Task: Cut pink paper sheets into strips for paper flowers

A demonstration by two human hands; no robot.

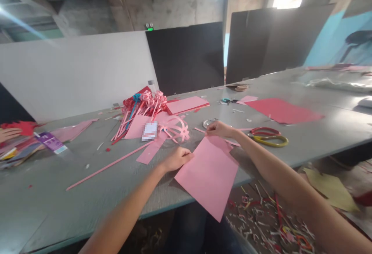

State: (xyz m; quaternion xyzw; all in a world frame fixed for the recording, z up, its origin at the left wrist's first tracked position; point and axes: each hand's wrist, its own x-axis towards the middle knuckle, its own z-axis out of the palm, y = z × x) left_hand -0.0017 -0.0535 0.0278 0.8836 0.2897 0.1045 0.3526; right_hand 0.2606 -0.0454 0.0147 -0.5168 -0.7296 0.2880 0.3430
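A sheet of pink paper [210, 172] is held between my two hands, its near corner hanging past the table's front edge. My left hand [178, 159] pinches its left edge. At the far corner, my right hand [218, 129] grips the paper between thumb and fingers. Scissors [269, 137] with red and yellow handles lie just right of my right hand, near thin pink strips. Left of my hands is a pink paper lantern-like shape [176, 129] of curved strips, with a long pink paper stick [107, 169] reaching toward the lower left.
A pile of pink and red paper flowers on sticks [145, 105] lies farther back, beside stacked pink sheets [188, 105]. Red paper [283, 110] and small blue scissors [229, 100] are at the right. Another person's hand [10, 134] shows at far left. Paper scraps litter the floor [261, 215].
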